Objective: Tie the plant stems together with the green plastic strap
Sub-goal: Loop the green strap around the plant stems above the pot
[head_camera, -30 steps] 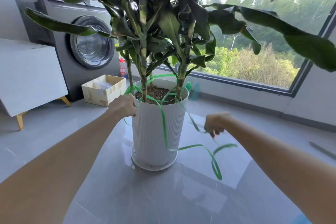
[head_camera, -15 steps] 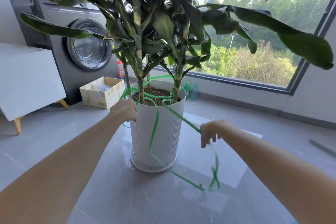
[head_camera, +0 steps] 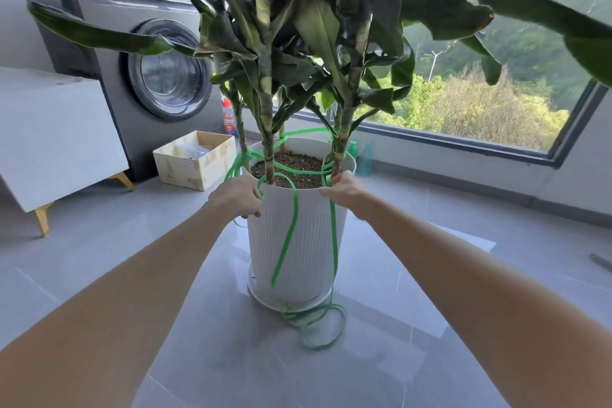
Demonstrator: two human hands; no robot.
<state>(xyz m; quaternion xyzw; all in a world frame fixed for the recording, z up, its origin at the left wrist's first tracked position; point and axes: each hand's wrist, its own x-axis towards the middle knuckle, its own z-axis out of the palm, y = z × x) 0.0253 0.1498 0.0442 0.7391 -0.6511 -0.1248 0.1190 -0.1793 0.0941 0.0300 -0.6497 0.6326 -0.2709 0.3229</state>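
The tall plant stems [head_camera: 266, 129] are standing in the white pot [head_camera: 311, 235]. The green plastic strap [head_camera: 286, 240] is looping loosely around them above the soil [head_camera: 298, 160], its spare end curling on the floor [head_camera: 496, 209] at 6 o'clock. It is looking light, bendy and slippery, so holding it close to the stems seems best. The left hand [head_camera: 236, 195] is gripping it at the rim's 8 o'clock, and the right hand [head_camera: 342, 190] is pinching it at 4 o'clock.
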